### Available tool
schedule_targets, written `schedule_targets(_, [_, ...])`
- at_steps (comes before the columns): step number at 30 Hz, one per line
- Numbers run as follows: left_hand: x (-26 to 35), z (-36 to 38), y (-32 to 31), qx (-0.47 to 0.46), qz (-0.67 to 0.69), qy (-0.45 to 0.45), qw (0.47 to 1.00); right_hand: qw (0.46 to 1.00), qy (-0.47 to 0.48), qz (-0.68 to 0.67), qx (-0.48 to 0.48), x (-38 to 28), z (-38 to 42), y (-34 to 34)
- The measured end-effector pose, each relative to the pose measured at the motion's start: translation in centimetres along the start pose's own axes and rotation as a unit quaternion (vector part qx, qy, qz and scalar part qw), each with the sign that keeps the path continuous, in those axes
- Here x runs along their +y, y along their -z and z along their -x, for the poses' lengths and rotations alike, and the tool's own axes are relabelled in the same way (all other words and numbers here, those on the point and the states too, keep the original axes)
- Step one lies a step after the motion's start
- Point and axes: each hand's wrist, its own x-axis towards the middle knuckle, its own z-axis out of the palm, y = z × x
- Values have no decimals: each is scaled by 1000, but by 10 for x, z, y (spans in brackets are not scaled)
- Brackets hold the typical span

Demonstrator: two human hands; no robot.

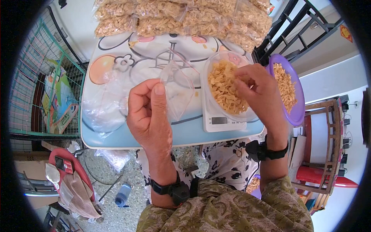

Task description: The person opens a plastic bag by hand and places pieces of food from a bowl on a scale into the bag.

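My left hand (148, 112) pinches the edge of a clear plastic zip bag (179, 91) between thumb and fingers; the bag hangs open-looking and flat above the table. Over a clear bowl (206, 83) of dried yellowish flakes (226, 87), my right hand (257, 87) is closed, its fingertips pressed together at the flakes' right side. Whatever those fingertips hold is hidden. The bowl rests on a white digital scale (225, 126) whose small display cannot be read.
Filled bags of flakes (162, 23) are stacked along the table's back. Loose plastic bags (106, 102) lie at the left. A purple basin (298, 110) of flakes stands right of the table (181, 138). On the floor are a blue bottle (123, 194) and a red stool (58, 154).
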Motion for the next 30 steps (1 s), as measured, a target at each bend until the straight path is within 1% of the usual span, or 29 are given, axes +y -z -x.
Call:
schedule_targets(1, [0, 0, 0, -4, 5, -3, 1000, 998, -14, -54, 3, 1, 1, 4])
schedule_targets(2, [0, 0, 1, -3, 6, -3, 1000, 998, -13, -53, 3, 1, 1, 8])
schedule_targets(4, [-1, 0, 2, -3, 1, -7, 1000, 973, -131, -189, 12, 2, 3, 17])
schedule_targets(5, [-1, 0, 3, -3, 2, -7, 1000, 973, -131, -188, 13, 3, 3, 21])
schedule_targets(7, [0, 0, 3, -11, -5, -4, 1000, 948, -117, -293, 39, 7, 4, 27])
schedule_targets(8, [-1, 0, 3, -11, -4, -4, 1000, 948, -117, -293, 40, 8, 4, 27])
schedule_targets(10, [-3, 0, 3, -7, -2, -5, 1000, 911, -131, -386, 69, 13, 7, 26])
schedule_targets(11, [-3, 0, 3, -8, -2, -5, 1000, 910, -131, -386, 69, 16, 8, 25])
schedule_targets(13, [-1, 0, 2, -10, 7, 1, 1000, 851, -157, -496, 66, 21, 8, 25])
schedule_targets(14, [-1, 0, 3, -10, 6, 2, 1000, 851, -158, -496, 66, 24, 9, 26])
schedule_targets(16, [-2, 1, 4, -11, 16, 19, 1000, 810, -145, -567, 45, 29, 10, 26])
schedule_targets(17, [-1, 1, 3, -11, 16, 19, 1000, 809, -145, -567, 45, 30, 9, 26])
schedule_targets(19, [-1, 1, 1, -10, 6, 10, 1000, 778, -159, -605, 53, 31, 8, 25])
schedule_targets(23, [-6, 0, 1, -15, -15, -13, 1000, 761, -166, -623, 73, 28, 8, 21])
schedule_targets(26, [-5, 1, -1, -4, 10, -5, 1000, 768, -146, -617, 97, 23, 8, 18])
schedule_targets(28, [-1, 1, -1, -9, 22, 19, 1000, 798, -108, -574, 150, 5, 7, 17])
schedule_targets(29, [0, 2, -1, -9, 21, 19, 1000, 797, -108, -575, 149, -9, 7, 17])
schedule_targets(30, [1, 2, -1, -7, 28, 33, 999, 819, -73, -544, 166, -25, 6, 15])
